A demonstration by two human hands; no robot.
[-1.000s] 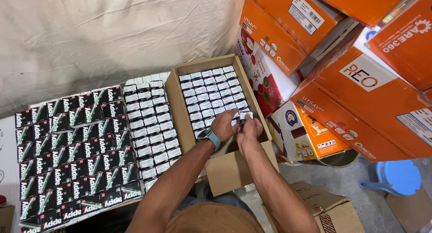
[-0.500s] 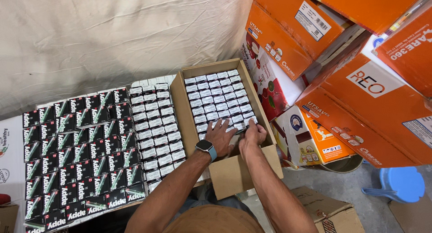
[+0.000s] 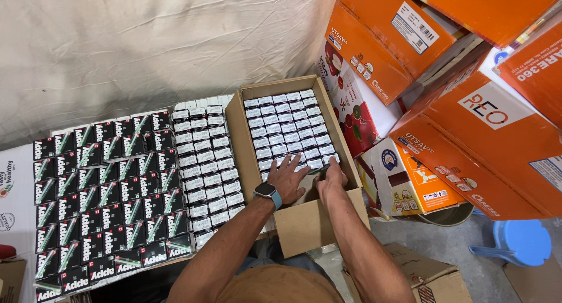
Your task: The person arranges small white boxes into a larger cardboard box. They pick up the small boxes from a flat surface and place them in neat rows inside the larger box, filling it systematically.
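Setting: storage corner backed by a creased off-white cloth sheet (image 3: 146, 45); to the right, a leaning stack of large orange cardboard cartons (image 3: 480, 127); on the grey floor, a pale blue plastic stool (image 3: 523, 242) and a brown carton (image 3: 433, 276). Surface: a low work surface, almost wholly covered by upright rows of small black packets with green-and-white print (image 3: 105, 186), and beside them rows of small white-and-dark packets (image 3: 205, 162). Principal item: an open brown cardboard box (image 3: 298, 221), just right of those rows, filled in tight rows with small white-labelled packets (image 3: 287, 124); the near end of the box is not yet filled. Left hand (image 3: 288, 178), with a blue-strapped wristwatch (image 3: 267, 192): open, fingers spread flat across the nearest row, gripping nothing. Right hand (image 3: 332, 177): fingers curled at the right end of that row; a thin dark item (image 3: 319, 170) lies between the two hands, but whether the hand holds it cannot be told. Handling note, as a judgement: the flat palm should steady the standing row while any new packet is seated square against its neighbour, so the row neither tips nor gaps.
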